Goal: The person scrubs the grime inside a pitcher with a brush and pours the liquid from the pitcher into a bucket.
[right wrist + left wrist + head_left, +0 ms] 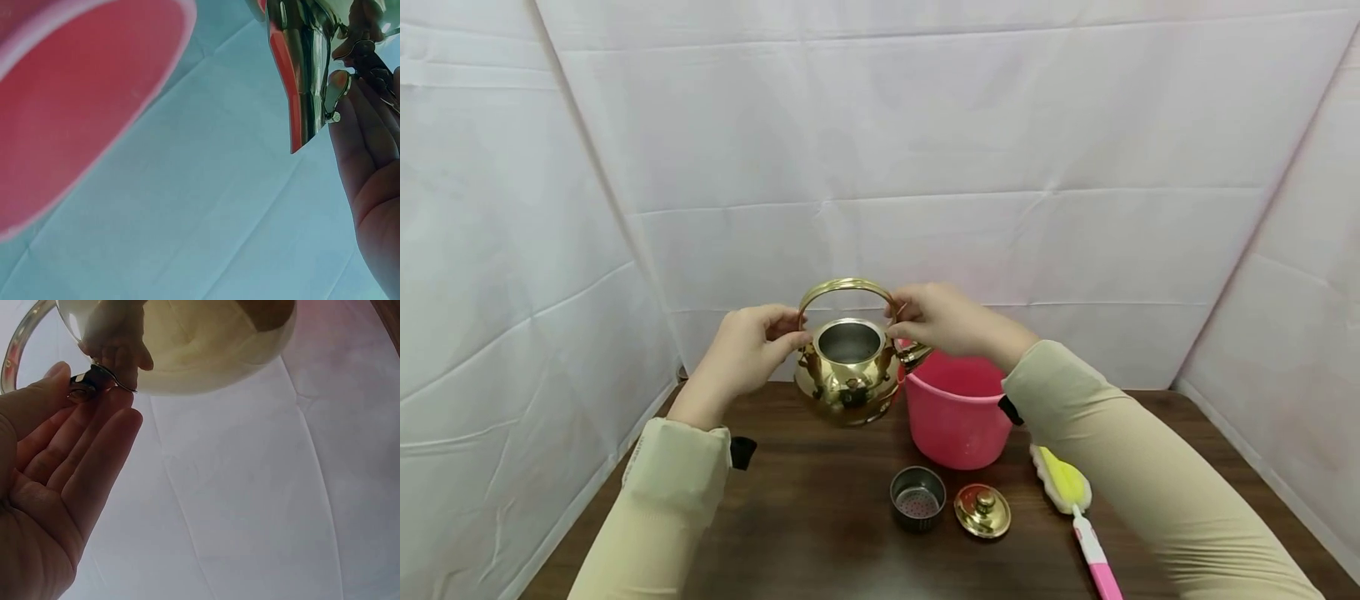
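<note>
A shiny gold kettle [847,387] without its lid hangs above the table, its round opening facing the head camera. My left hand [747,350] pinches the left foot of its arched handle [847,285] between thumb and fingers. On the other side my right hand [951,321] pinches the handle's right foot, close to the spout [914,356]. In the left wrist view, the left hand [62,450] grips the dark handle joint beside the kettle's polished wall [206,350]. The right wrist view has the spout [306,81] pointing down near the right hand [375,162].
Behind and right of the kettle stands a pink bucket [958,425]. On the dark wooden table [790,517] lie a metal strainer cup [917,498], a gold lid [982,511] and a sponge brush [1078,517] with a pink-and-white handle. White cloth [925,150] surrounds the table.
</note>
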The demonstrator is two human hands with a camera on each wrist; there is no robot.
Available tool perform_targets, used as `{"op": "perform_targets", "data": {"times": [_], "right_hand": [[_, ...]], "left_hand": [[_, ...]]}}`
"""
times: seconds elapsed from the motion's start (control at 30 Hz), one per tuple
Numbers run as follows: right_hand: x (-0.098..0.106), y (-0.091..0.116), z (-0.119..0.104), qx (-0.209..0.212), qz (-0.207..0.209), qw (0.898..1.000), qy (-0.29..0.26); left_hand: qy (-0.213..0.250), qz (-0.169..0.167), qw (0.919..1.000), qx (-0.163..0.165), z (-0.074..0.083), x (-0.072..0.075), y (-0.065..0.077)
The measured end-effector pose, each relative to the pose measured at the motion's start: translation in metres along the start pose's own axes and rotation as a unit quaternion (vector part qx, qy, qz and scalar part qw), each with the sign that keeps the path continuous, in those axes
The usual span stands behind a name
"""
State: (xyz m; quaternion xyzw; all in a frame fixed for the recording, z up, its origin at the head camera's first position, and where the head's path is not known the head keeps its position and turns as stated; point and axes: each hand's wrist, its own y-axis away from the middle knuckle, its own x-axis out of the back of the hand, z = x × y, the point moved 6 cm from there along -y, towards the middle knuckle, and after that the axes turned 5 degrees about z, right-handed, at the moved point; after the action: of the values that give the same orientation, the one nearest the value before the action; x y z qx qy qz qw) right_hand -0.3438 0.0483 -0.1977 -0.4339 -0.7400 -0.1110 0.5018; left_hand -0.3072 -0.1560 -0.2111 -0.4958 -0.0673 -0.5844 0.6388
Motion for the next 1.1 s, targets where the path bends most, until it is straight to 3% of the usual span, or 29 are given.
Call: {"op": "perform_targets", "data": {"times": [0.57, 1.1], "right_hand": [[0.051, 0.012, 0.018, -0.013, 0.058, 0.998, 0.03], [0.087, 0.024, 0.046, -0.035, 0.118, 0.991, 0.054]], "left_hand": [[0.027, -0.054, 0.9981, -0.01, 0.032, -0.018, -0.051], [0.062, -0.053, 0.9966, -0.011, 0.053, -0.051, -0.093]]}}
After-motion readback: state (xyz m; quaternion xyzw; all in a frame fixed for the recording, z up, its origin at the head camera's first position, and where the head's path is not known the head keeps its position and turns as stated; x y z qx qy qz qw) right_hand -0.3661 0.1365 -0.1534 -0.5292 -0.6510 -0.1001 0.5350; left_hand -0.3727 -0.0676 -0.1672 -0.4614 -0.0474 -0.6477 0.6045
